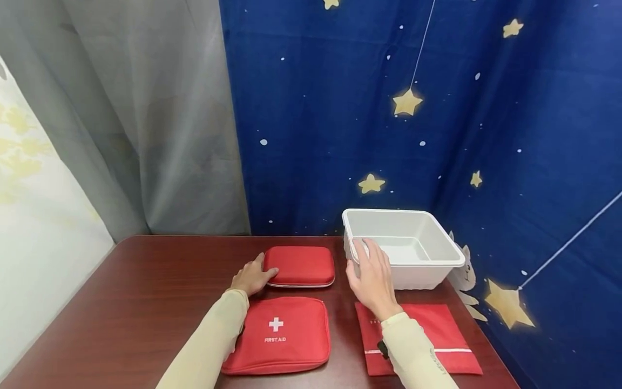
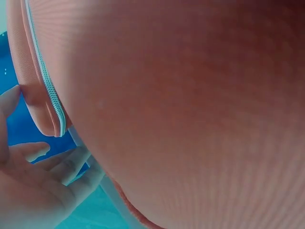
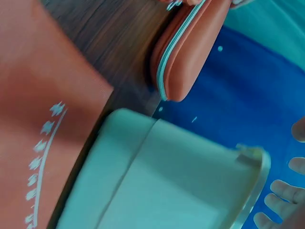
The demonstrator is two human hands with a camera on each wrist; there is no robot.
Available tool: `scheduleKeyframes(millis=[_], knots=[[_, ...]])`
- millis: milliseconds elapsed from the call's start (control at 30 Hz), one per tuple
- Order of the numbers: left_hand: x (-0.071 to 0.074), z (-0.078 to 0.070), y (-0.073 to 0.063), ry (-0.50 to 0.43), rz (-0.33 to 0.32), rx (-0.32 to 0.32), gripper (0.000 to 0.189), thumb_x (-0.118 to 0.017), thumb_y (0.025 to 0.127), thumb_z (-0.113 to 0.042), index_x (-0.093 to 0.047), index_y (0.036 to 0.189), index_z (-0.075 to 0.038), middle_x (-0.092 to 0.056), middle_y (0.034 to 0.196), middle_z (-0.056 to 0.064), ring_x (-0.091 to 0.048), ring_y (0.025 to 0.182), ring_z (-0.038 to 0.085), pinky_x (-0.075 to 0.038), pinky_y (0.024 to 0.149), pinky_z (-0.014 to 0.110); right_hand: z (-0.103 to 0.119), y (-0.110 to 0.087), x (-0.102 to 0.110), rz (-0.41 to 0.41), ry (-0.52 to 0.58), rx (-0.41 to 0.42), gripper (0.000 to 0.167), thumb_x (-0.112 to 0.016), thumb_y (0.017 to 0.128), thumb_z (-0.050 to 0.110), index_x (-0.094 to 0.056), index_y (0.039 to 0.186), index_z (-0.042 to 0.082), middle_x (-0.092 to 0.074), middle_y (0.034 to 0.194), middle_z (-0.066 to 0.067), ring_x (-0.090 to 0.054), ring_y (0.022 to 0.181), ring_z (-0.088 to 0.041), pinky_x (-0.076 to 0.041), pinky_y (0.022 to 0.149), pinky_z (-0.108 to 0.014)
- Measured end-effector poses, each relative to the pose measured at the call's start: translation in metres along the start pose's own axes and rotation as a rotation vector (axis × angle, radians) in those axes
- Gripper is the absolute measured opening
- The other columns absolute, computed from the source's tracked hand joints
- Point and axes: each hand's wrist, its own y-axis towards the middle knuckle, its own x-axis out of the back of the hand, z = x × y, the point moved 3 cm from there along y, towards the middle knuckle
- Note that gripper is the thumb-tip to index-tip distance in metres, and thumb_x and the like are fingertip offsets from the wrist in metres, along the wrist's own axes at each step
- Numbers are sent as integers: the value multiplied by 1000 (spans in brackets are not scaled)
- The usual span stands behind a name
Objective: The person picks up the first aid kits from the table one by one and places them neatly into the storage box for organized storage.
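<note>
nearest me on the table (image 1: 146, 302) lay one soft first aid pouch (image 1: 282, 335) and one flat red bag (image 1: 437, 335); beyond them my left hand (image 1: 250, 278) touched the one hard red case (image 1: 301, 266), fingers loose, not clamped. farther right, my right hand (image 1: 371, 273) rested relaxed on the rim of the single white bin (image 1: 413, 243); i judged a careless shove might slide it toward the edge.

Red hard case (image 1: 299, 266); red pouch (image 1: 282, 335), white cross; white tub (image 1: 402, 247); dark red-brown counter (image 1: 146, 292); blue backdrop (image 1: 437, 108), yellow stars.
</note>
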Motion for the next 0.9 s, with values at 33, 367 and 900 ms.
scheduleKeyframes(millis=[33,367,900], knots=[[0,0,0,-1,1,6,77,-60,95,-43,-32,152,-1,-54,135,27,-56,116,46,-39,100,67,-4,-1,1,-13,-8,-5,47,-60,86,16,-59,132,4,-53,132,-21,-48,124,-35,-37,104,-52],[-2,-9,-2,-51,24,43,83,-63,93,-44,-28,153,1,-55,133,28,-58,113,46,-41,100,64,-45,-11,25,-95,-81,-134,46,-58,84,13,-61,129,0,-54,127,-22,-47,121,-38,-39,91,-54],[-9,-12,0,-216,28,105,82,-68,92,-37,-26,152,0,-59,128,25,-60,108,41,-44,98,63,-93,-37,52,-92,-147,-254,48,-60,83,13,-59,129,-1,-54,125,-26,-47,119,-42,-37,86,-55]])
